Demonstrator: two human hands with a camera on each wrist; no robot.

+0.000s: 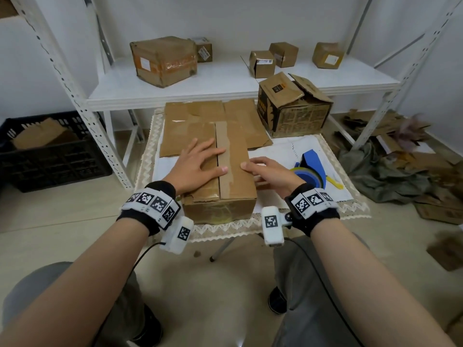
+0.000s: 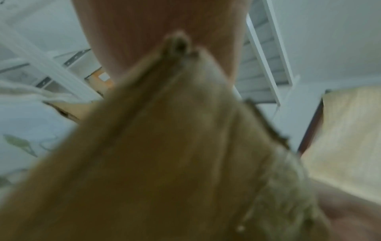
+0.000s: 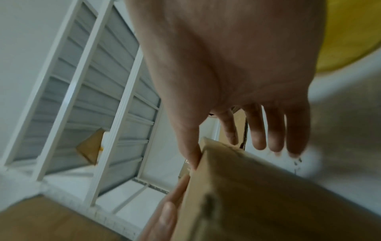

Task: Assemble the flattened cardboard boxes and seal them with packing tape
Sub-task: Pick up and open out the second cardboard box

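The left wrist view is blurred: only cardboard and palm show. In the head view the box (image 1: 220, 186) stands at the table's (image 1: 325, 211) near edge; the left hand (image 1: 198, 166) lies spread flat on its taped top. The right hand (image 1: 270, 174), fingers straight, touches the box's right side. The tape dispenser (image 1: 310, 169), partly hidden behind that hand, sits toward the right edge.

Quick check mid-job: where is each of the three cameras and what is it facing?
Head: worn on the head, looking down at the taped box; left hand and right hand show.
Left wrist: under the palm, blurred, against cardboard.
Right wrist: along the right palm toward its fingers and the box edge.
Shared: the box, white shelving.
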